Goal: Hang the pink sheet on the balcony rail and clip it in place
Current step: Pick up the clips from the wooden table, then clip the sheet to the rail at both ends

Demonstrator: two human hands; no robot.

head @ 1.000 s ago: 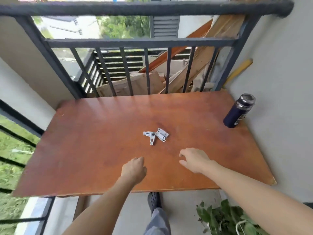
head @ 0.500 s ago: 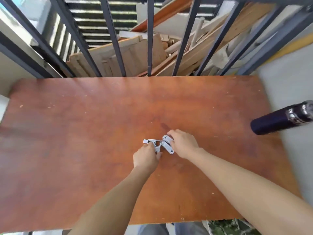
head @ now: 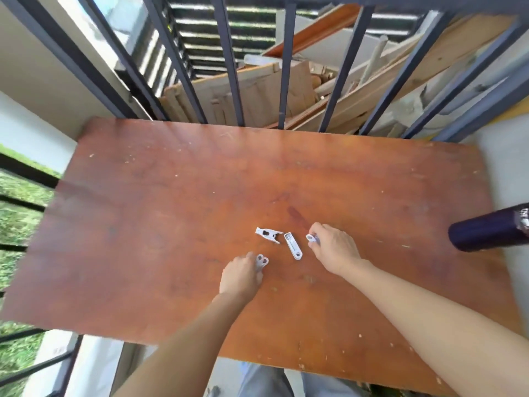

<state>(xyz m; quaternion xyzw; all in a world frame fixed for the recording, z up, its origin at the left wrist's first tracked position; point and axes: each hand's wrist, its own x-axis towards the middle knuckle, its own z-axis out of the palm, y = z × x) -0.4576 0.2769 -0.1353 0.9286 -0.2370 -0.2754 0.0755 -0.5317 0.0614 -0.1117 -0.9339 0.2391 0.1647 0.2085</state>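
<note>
**Q:** What has changed on the balcony?

**A:** The bunch of clips has been split. The left hand (head: 242, 277) now pinches a white clip (head: 262, 262), and the right hand (head: 333, 249) pinches a second clip (head: 311, 238).

**Q:** And the others?

**A:** Two spare clips (head: 269, 234) lie mid-surface (head: 171, 210), with a dark bottle (head: 486, 234) at the right edge.

**Q:** The pink sheet?

**A:** It is not in view, and none shows on the railing bars (head: 232, 67). Hanging appears still undone, so the clips look early.
</note>
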